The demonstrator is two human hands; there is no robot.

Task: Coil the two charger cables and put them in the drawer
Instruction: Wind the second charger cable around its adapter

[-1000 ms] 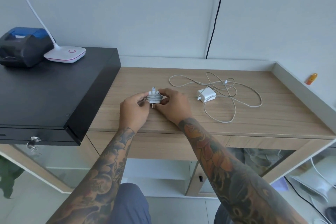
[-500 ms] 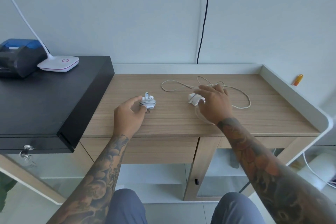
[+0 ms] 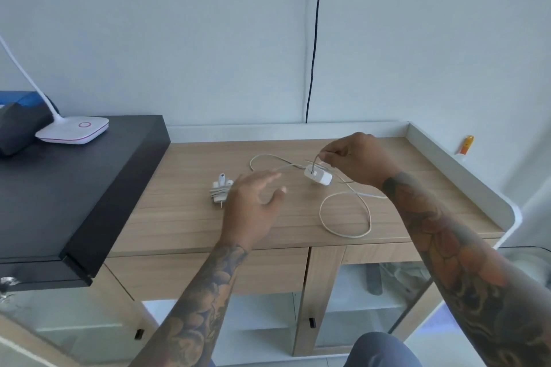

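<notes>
A coiled white charger (image 3: pixel 219 190) lies on the wooden desk (image 3: pixel 185 217), just left of my left hand (image 3: pixel 255 202). That hand hovers above the desk with its fingers spread, holding nothing. My right hand (image 3: pixel 354 159) pinches the thin white cable close to where it leaves the second charger's white brick (image 3: pixel 318 175). The brick hangs tilted just above the desk. The rest of its loose cable (image 3: pixel 346 219) lies in loops across the desk. Below the desk edge is a closed wooden drawer front (image 3: pixel 208 274).
A black cash box (image 3: pixel 74 188) sits on the left with a white lamp base (image 3: pixel 73 129) and a dark printer (image 3: pixel 18 125) on it. A white raised rim (image 3: pixel 465 176) borders the desk's back and right. A black wire (image 3: pixel 313 53) runs down the wall.
My left hand let go of the coiled charger and moved right, open. My right hand pinched the second charger's cable and lifted the brick off the desk.
</notes>
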